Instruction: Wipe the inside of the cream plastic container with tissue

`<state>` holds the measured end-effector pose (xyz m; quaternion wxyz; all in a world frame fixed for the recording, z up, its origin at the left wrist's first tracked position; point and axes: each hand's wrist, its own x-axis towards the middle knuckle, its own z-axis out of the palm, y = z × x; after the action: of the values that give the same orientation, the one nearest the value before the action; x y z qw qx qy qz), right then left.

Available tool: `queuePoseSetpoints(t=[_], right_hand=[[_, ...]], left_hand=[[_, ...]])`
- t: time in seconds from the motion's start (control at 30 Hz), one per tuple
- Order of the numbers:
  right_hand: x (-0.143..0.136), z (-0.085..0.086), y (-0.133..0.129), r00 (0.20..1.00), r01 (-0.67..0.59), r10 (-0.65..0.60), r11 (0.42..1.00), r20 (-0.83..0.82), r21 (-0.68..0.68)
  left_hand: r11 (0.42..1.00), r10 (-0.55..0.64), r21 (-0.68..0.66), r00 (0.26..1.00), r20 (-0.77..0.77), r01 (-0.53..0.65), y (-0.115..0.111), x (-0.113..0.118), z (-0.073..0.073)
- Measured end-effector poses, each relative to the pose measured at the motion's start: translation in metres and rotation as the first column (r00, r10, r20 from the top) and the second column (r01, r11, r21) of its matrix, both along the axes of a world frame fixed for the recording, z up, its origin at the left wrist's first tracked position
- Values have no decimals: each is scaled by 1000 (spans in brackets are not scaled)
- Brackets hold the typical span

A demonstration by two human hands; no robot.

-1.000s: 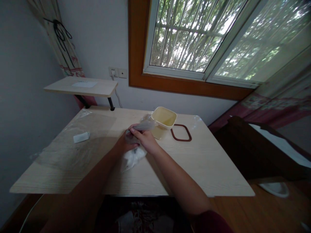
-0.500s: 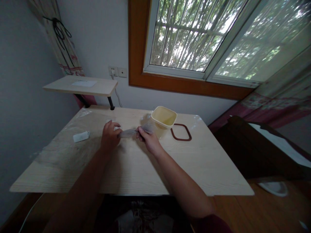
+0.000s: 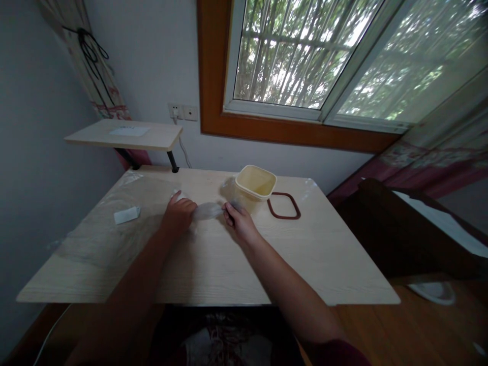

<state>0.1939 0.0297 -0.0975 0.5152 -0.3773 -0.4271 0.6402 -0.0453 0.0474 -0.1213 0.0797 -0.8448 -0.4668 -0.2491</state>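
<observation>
Plastic film: a thin, see-through strip (image 3: 208, 211) pulled between two bare hands, above the middle of the table (image 3: 305, 259), just in front of the container and a little to its left.
Left hand: the person's left hand (image 3: 178, 212) is closed round one end of the film, fingers curled over it; something whitish peeps out beyond the knuckles, and I can't make out what it is.
Right hand: the person's right hand (image 3: 238, 221) pinches the other end, thumb and fingers pressed together on it, near the container's front.
Container: a pale yellow tub (image 3: 253, 195), squarish with rounded corners, open at the top.
Ring: a red-brown squarish loop (image 3: 287, 218) lying flat just right of the tub; whether the two touch, I can't tell.
Packet: a small white one (image 3: 127, 215) to the left of the hands, lying on a crinkled clear sheet (image 3: 102, 244) spread over the table's left side.
Shelf: a raised board (image 3: 160, 136) on dark legs at the back left, with a white paper (image 3: 129, 131) on top.
Window: wood-framed (image 3: 290, 56), greenery and bars outside.
</observation>
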Motion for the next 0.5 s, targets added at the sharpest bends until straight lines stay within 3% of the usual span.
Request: queuePoseSetpoints(t=[0.3,0.5], right_hand=[[5,-13,-1,999,32,-32,999,-11,-22],[8,-20,-2,999,35,-36,999,-37,-35]], left_hand=[[1000,-21,4,993,-118,22,4,14,-6],[998,-52,-27,994,-101,49,5,20,-10]])
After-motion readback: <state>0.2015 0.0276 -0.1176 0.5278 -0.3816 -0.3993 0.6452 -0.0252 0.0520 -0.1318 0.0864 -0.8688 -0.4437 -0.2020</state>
